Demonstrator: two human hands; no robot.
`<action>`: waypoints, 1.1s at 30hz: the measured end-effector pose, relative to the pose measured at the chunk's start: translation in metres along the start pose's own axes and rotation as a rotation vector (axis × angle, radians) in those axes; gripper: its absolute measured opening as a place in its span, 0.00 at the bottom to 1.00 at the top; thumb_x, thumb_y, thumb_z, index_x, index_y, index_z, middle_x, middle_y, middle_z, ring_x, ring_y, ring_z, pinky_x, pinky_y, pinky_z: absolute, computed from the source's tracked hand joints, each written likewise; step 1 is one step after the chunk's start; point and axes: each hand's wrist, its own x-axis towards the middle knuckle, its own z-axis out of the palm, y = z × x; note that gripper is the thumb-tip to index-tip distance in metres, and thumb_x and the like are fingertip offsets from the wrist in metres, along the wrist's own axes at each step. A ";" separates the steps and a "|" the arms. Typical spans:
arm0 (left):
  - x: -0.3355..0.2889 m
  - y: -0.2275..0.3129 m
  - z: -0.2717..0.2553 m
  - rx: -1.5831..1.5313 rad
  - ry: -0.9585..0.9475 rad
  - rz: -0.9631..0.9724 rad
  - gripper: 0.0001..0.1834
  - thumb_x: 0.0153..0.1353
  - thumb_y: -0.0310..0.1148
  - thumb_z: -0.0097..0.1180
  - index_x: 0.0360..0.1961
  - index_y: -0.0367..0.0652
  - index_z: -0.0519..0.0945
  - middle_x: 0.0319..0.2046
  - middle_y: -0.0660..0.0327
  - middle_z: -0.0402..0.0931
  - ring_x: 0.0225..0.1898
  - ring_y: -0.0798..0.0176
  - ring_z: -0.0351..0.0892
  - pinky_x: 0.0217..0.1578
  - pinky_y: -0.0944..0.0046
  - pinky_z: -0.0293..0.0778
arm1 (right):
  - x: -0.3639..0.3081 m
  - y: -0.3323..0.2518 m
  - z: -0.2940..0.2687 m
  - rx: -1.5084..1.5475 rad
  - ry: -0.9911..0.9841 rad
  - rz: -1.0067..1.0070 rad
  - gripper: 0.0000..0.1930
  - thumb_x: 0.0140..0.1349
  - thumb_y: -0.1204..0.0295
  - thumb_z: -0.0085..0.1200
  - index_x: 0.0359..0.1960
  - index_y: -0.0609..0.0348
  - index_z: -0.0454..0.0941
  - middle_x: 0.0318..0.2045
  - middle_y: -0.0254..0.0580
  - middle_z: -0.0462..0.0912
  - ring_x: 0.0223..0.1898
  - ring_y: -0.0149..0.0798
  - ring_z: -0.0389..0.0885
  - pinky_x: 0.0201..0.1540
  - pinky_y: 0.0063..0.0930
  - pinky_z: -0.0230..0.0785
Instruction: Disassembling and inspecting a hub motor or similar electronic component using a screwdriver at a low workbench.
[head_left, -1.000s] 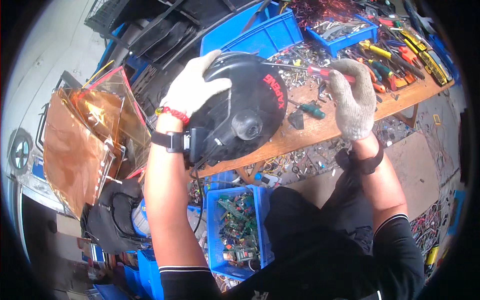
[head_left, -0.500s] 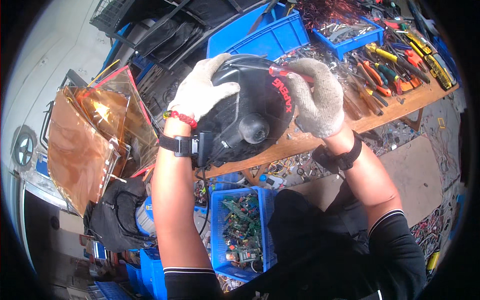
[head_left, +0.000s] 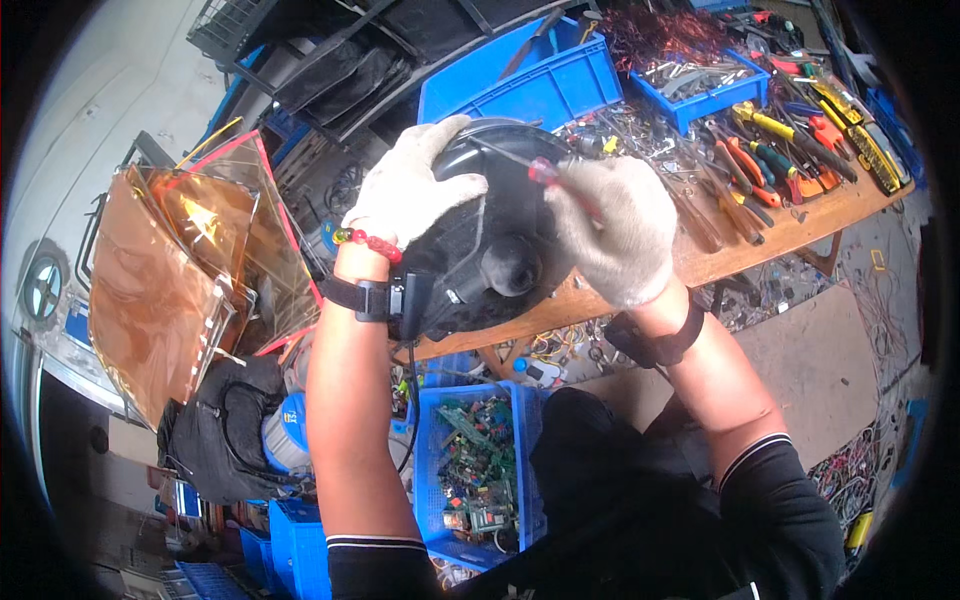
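Observation:
A large black rounded plastic housing (head_left: 455, 225) with a short round protruding stub (head_left: 511, 266) is propped at the near edge of the wooden bench. My left hand (head_left: 415, 185), in a pale knit glove, grips its upper left rim, the thumb spread over the black face. In my gloved right hand (head_left: 620, 225) is a screwdriver (head_left: 543, 170) with a red, partly clear handle, fingers wrapped round it. Its thin shaft slants up and left across the top of the housing, the tip near the upper rim. Whether the tip touches the plastic, I cannot tell.
Pliers, cutters and screwdrivers lie along the wooden bench (head_left: 800, 225) at right. Blue bins (head_left: 545, 90) stand behind, one with metal scraps. Below, a blue crate (head_left: 432, 500) holds circuit boards. Amber film sheets (head_left: 150, 290) stand at left. Cables and scraps litter the floor.
My right hand has closed further round the screwdriver and moved slightly left and down. The screwdriver's shaft now tilts more steeply across the housing. My left hand keeps its hold.

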 end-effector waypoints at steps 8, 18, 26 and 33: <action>-0.003 0.004 -0.005 0.046 0.004 -0.023 0.44 0.56 0.52 0.70 0.74 0.52 0.73 0.69 0.50 0.72 0.72 0.47 0.70 0.73 0.53 0.66 | 0.015 -0.005 -0.005 -0.097 -0.052 -0.196 0.13 0.57 0.64 0.71 0.43 0.50 0.85 0.25 0.36 0.79 0.28 0.45 0.81 0.33 0.39 0.71; -0.006 0.006 -0.004 0.045 0.012 -0.005 0.44 0.54 0.52 0.70 0.73 0.57 0.75 0.70 0.49 0.70 0.72 0.45 0.70 0.72 0.51 0.67 | 0.012 0.001 -0.009 -0.177 -0.177 -0.355 0.16 0.52 0.68 0.69 0.43 0.50 0.84 0.24 0.33 0.74 0.25 0.41 0.76 0.29 0.39 0.66; -0.004 0.006 -0.004 0.055 0.012 0.009 0.44 0.54 0.52 0.69 0.73 0.56 0.74 0.70 0.47 0.70 0.71 0.43 0.71 0.71 0.51 0.69 | 0.042 0.007 -0.032 -0.194 -0.365 -0.541 0.13 0.57 0.69 0.64 0.44 0.52 0.84 0.26 0.39 0.77 0.28 0.47 0.80 0.33 0.42 0.69; -0.016 0.024 -0.006 0.148 0.034 -0.040 0.46 0.52 0.52 0.69 0.74 0.52 0.72 0.66 0.44 0.73 0.67 0.41 0.74 0.69 0.49 0.71 | 0.061 -0.012 -0.046 0.172 -0.473 0.277 0.15 0.71 0.65 0.57 0.51 0.63 0.82 0.38 0.59 0.87 0.34 0.56 0.89 0.39 0.42 0.80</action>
